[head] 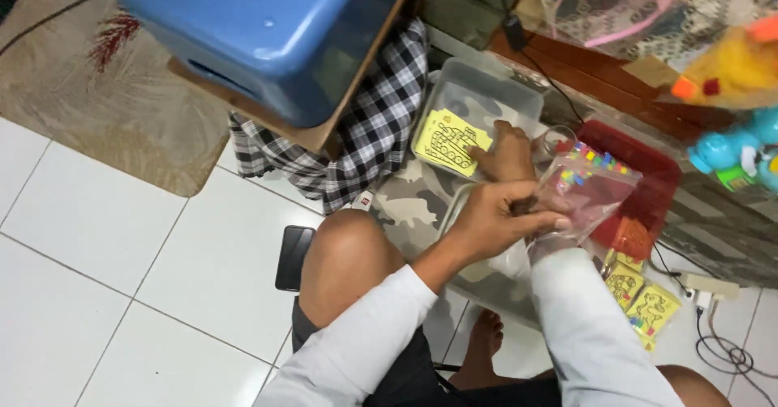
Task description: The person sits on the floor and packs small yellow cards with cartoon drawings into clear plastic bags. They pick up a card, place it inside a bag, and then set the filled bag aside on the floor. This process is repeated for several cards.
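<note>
1. Where the person sits on the white tiled floor (121, 294), a black phone (293, 257) lies beside the bare knee.
2. Left hand (490, 221) pinches a clear plastic bag (587, 188) of coloured bits.
3. Right hand (506, 152), fingers extended, presses a yellow card (448, 141) inside a clear tray (486, 91).
4. Farther off: blue stool (275, 26).

The card (450, 141) was yellow with black lines, the cloth (369, 127) black-and-white checked (the stool (267, 30) blue).

A clear plastic bag (590, 187) of small coloured beads, held upright above a red tray (648, 182)
</note>
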